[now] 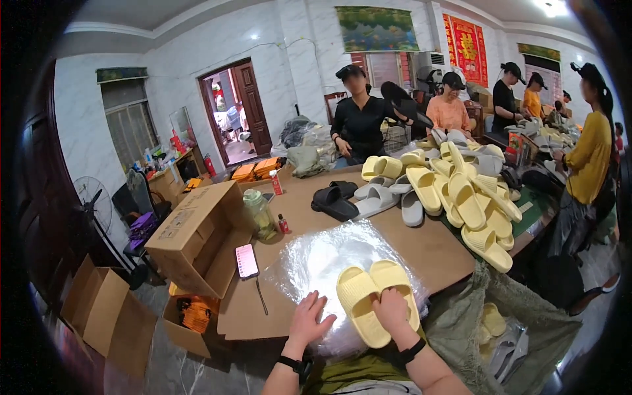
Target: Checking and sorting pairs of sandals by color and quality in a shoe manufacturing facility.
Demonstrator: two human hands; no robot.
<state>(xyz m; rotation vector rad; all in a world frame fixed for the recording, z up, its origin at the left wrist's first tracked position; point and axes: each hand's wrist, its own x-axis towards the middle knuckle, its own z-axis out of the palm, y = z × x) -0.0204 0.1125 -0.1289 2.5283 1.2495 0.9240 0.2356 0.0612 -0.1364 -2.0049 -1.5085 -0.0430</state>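
A pair of pale yellow slide slippers (357, 297) lies side by side on a stack of clear plastic bags (319, 253) at the table's near edge. My right hand (394, 311) grips the pair where the two slippers meet, its fingertips partly hidden between them. To the left, my left hand (308, 321) rests on the bags with its fingers spread and nothing in it. Dark bands circle both my wrists.
A heap of yellow and grey slippers (464, 197) covers the table's right side, with black slippers (336, 203) beside it. A phone (247, 261), glass jar (258, 214) and open carton (197, 230) stand left. A green sack (454, 313) hangs right. Several people work beyond.
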